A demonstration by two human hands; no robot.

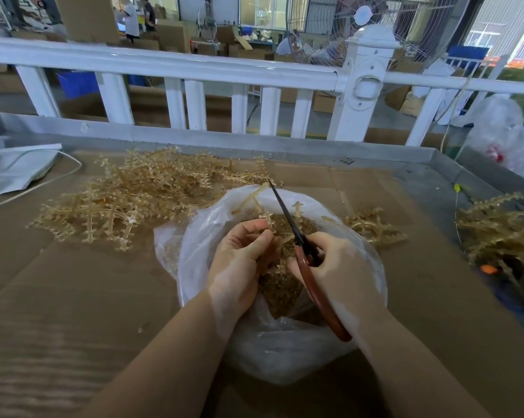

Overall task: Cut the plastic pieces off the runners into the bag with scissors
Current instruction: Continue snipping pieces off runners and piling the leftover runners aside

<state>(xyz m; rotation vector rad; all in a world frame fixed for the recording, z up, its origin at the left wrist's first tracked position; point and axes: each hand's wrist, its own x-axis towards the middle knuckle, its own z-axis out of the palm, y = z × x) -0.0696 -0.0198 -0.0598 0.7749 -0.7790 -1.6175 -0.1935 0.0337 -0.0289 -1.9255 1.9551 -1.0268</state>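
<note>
A clear plastic bag (273, 351) stands open on the cardboard-covered table, holding many small tan cut pieces (280, 292). Over its mouth my left hand (239, 260) pinches a tan plastic runner (256, 196) that sticks up and away from me. My right hand (336, 267) grips scissors with red-brown handles (315, 291); their dark blades (283, 209) point away, alongside the runner. Whether the blades are apart is hard to tell.
A big heap of tan runners (128, 200) lies behind and left of the bag. Smaller heaps lie just right of the bag (372, 227) and at the far right (496, 233). A white fence (194, 70) borders the table's far edge. Grey bags (16, 167) sit far left.
</note>
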